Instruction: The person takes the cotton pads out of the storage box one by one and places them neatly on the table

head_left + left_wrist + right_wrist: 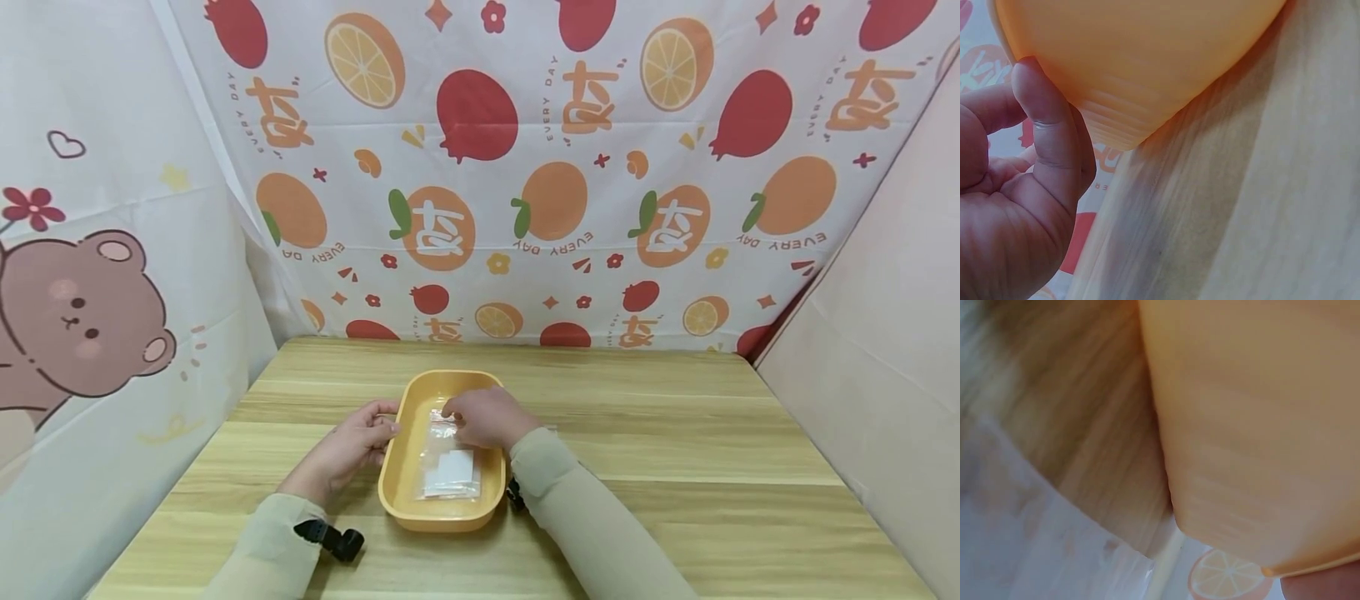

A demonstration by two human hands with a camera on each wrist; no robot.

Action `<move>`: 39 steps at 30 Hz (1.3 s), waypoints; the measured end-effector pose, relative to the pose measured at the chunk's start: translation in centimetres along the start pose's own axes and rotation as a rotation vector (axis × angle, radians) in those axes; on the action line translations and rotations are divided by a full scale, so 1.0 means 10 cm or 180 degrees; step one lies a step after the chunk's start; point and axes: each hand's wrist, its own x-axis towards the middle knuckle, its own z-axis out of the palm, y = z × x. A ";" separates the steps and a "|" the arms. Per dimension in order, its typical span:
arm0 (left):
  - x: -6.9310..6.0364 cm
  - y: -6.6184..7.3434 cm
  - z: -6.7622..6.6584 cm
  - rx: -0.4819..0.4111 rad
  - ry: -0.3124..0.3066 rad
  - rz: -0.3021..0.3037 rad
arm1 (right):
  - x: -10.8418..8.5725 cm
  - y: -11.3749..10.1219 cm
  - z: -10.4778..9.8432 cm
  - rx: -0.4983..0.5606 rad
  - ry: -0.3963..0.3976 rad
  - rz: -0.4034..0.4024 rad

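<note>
A yellow tray with rounded corners stands on the wooden table. My left hand grips its left rim, and in the left wrist view the fingers of that hand bend at the edge of the tray. Inside the tray lies a clear plastic bag with a red line near its top and white pieces at its lower end. Over the tray's right side reaches my right hand, its bent fingers at the bag's top end; whether they pinch it cannot be made out.
Part of another clear plastic piece shows on the table right of the tray, behind my right wrist; a clear sheet lies there in the right wrist view. A fruit-print cloth hangs behind the table.
</note>
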 end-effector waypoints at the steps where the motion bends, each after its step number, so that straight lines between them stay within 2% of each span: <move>1: 0.00 0.00 0.00 0.0002 0.0004 -0.0001 | 0.01 0.00 0.01 -0.0081 -0.0022 0.0002; 6: 0.01 0.01 -0.01 0.0011 0.0002 -0.0009 | 0.02 -0.02 0.02 -0.0408 -0.0146 0.0053; 9: 0.01 0.01 -0.01 0.0014 -0.0014 -0.0010 | 0.01 -0.05 0.01 -0.0478 -0.0182 0.0068; 15: 0.00 0.03 -0.02 0.0006 -0.0012 0.0007 | 0.00 -0.07 -0.03 -0.0366 -0.0093 0.0064; 28: 0.01 0.02 -0.02 0.0018 -0.0032 0.0007 | -0.03 -0.03 -0.04 -0.0127 0.0154 -0.0140; 33: 0.00 0.03 -0.01 0.0006 -0.0051 0.0020 | -0.05 -0.03 -0.05 0.0130 0.0287 -0.0265; 39: 0.00 0.04 -0.02 -0.0008 -0.0039 0.0005 | -0.13 -0.04 -0.10 0.0891 0.0359 -0.0207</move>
